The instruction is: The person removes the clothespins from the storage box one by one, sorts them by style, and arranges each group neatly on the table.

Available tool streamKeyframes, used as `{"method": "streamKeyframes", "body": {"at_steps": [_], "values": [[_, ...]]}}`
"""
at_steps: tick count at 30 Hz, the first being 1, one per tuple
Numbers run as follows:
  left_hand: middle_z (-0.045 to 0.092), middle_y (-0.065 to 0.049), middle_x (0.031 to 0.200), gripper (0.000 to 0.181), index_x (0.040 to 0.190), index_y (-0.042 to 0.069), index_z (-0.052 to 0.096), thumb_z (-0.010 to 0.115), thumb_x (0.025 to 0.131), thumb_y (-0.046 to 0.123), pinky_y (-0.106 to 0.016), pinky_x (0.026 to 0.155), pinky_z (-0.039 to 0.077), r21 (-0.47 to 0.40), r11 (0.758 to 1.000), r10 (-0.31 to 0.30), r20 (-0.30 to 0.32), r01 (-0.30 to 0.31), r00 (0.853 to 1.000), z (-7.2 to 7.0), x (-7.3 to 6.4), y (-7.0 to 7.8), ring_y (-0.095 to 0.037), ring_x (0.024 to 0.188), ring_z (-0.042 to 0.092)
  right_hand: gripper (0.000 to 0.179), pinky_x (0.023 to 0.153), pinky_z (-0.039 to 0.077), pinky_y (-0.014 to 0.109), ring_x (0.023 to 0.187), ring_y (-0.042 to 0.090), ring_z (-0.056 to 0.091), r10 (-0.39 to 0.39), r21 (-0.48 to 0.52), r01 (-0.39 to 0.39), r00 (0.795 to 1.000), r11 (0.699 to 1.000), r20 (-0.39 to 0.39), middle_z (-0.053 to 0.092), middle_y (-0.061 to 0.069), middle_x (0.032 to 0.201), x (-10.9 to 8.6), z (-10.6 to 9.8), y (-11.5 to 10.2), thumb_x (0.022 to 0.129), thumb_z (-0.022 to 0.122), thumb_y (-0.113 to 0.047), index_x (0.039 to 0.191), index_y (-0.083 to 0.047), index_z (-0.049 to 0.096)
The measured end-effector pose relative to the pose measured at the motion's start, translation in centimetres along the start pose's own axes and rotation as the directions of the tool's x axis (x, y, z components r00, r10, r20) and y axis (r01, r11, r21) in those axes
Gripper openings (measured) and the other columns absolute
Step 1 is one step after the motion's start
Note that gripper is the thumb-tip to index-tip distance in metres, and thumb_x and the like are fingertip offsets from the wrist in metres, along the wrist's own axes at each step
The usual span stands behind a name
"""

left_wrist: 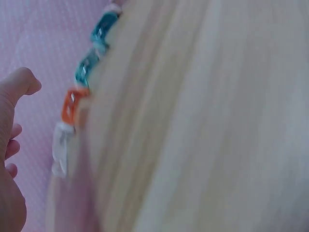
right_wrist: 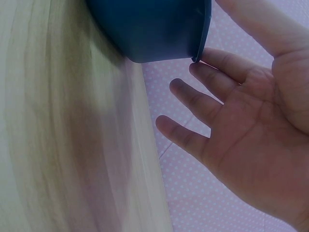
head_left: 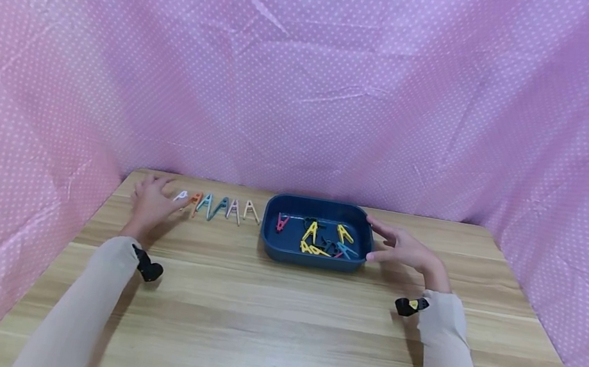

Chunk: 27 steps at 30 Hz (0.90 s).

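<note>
Near the table's far left my left hand point(head_left: 151, 203) hovers beside a row of clothespins, its fingers apart and holding nothing. Closest to it is a white clothespin point(left_wrist: 60, 147), then an orange clothespin point(left_wrist: 71, 105) and a teal clothespin point(left_wrist: 87, 66). Farther right in the row stand a pale pink clothespin point(head_left: 234, 210) and a cream clothespin point(head_left: 251, 210). My right hand point(head_left: 407, 249) is at the right end of a dark blue box point(head_left: 311, 261), fingers extended; in the right wrist view, fingertips meet its rim.
Inside the box lie a red clothespin point(head_left: 281, 223), several yellow clothespins point(head_left: 311, 232), a blue clothespin point(head_left: 346, 250) and some dark ones. The wooden table point(head_left: 270, 329) reaches back to a pink dotted cloth point(head_left: 306, 114), which also hangs along both sides.
</note>
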<state>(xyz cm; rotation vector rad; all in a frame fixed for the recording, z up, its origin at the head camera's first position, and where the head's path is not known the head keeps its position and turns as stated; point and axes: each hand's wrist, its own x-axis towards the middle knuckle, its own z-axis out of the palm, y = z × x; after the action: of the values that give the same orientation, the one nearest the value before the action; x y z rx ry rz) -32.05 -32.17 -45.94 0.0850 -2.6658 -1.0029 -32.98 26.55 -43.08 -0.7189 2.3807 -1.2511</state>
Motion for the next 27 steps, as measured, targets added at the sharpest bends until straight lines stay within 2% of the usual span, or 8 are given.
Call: {"method": "streamKeyframes", "body": {"at_steps": [7,15,22,24,27], "values": [[0.035,-0.024,0.150,0.076,0.146,0.004,0.051,0.082,0.083,0.033,-0.067,0.106,0.017,-0.048,0.996,0.081,0.009,-0.080,0.997,0.8,0.6,4.3,-0.045,0.130,0.025,0.094,0.121,0.017,0.064,0.157,0.041,0.013,-0.013,0.007,0.013,1.000,1.000,0.005,0.016,0.015,0.170,-0.1,-0.1,0.0,0.089,0.079,-0.020,0.163,-0.010,0.022],[0.042,-0.020,0.148,0.077,0.144,0.009,0.054,0.085,0.078,0.033,-0.062,0.108,0.019,-0.012,0.976,0.217,0.058,-0.216,0.975,2.0,0.4,8.8,-0.040,0.126,0.030,0.094,0.122,0.017,0.063,0.157,0.040,0.013,-0.008,0.008,0.008,1.000,1.000,0.006,0.016,0.015,0.171,0.0,-0.1,-0.1,0.089,0.079,-0.020,0.163,-0.010,0.021],[0.039,-0.016,0.153,0.081,0.147,0.015,0.051,0.085,0.078,0.039,-0.062,0.106,0.021,-0.017,0.958,0.285,0.156,-0.286,0.946,3.3,-0.4,12.2,-0.038,0.128,0.029,0.094,0.122,0.017,0.063,0.157,0.040,0.014,-0.009,-0.008,0.009,1.000,1.000,0.005,0.018,0.015,0.170,0.0,-0.1,0.0,0.090,0.079,-0.022,0.163,-0.012,0.022],[0.039,-0.014,0.154,0.083,0.148,0.016,0.051,0.086,0.077,0.040,-0.061,0.107,0.022,-0.006,0.951,0.305,0.188,-0.310,0.934,3.7,-0.7,13.0,-0.037,0.128,0.029,0.093,0.122,0.017,0.063,0.157,0.040,0.014,-0.013,-0.010,0.013,1.000,1.000,0.006,0.018,0.015,0.170,0.0,-0.1,0.0,0.090,0.079,-0.022,0.163,-0.012,0.022],[0.039,-0.014,0.153,0.083,0.149,0.015,0.049,0.086,0.078,0.038,-0.060,0.107,0.023,0.009,0.930,0.354,0.238,-0.367,0.904,4.5,-1.0,14.4,-0.037,0.128,0.030,0.093,0.122,0.017,0.063,0.157,0.040,0.014,-0.019,-0.008,0.019,1.000,1.000,0.008,0.017,0.014,0.170,-0.1,-0.1,0.0,0.090,0.079,-0.022,0.163,-0.012,0.022]]}}
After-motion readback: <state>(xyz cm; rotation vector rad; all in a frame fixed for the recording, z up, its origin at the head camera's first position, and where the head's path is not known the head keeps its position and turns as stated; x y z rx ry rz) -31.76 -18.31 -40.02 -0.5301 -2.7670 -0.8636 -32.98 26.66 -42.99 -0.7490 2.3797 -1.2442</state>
